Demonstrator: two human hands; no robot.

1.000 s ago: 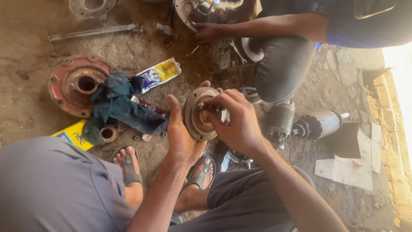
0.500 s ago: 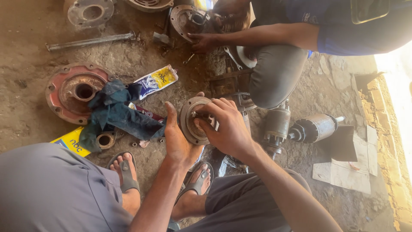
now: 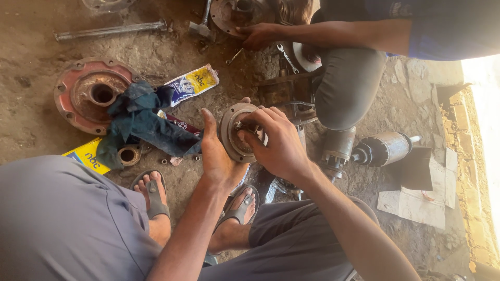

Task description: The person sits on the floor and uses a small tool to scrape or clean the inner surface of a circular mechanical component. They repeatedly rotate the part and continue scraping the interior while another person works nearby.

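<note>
The work area is bare, dusty ground [image 3: 31, 119] with a rough brick edge [image 3: 471, 171] at far right, in bright daylight. At far left lies a red-rimmed wheel hub flange [image 3: 78, 96], face up, its centre bore open. A dark blue-green rag [image 3: 140, 122] is draped against its right edge. A yellow carton [image 3: 86, 156] shows partly under the rag, with a small bearing ring [image 3: 128, 155] just beside it. A steel bar [image 3: 112, 30] lies along the top left. A yellow and blue sachet [image 3: 192, 83] lies right of the rag.

At centre, the left hand [image 3: 216, 156] is cupped upright, thumb raised, supporting the left rim of a round metal end plate [image 3: 234, 132] held on edge above the sandalled feet. The right hand [image 3: 276, 145] is curled over the plate's right side, fingertips pressed together into its recessed centre; what they pinch cannot be told.

Above, a co-worker's hand [image 3: 258, 36] rests on another round housing [image 3: 229, 13], with spanners [image 3: 285, 54] beside it. To the right, a motor armature [image 3: 385, 148] lies near torn cardboard [image 3: 416, 200].
</note>
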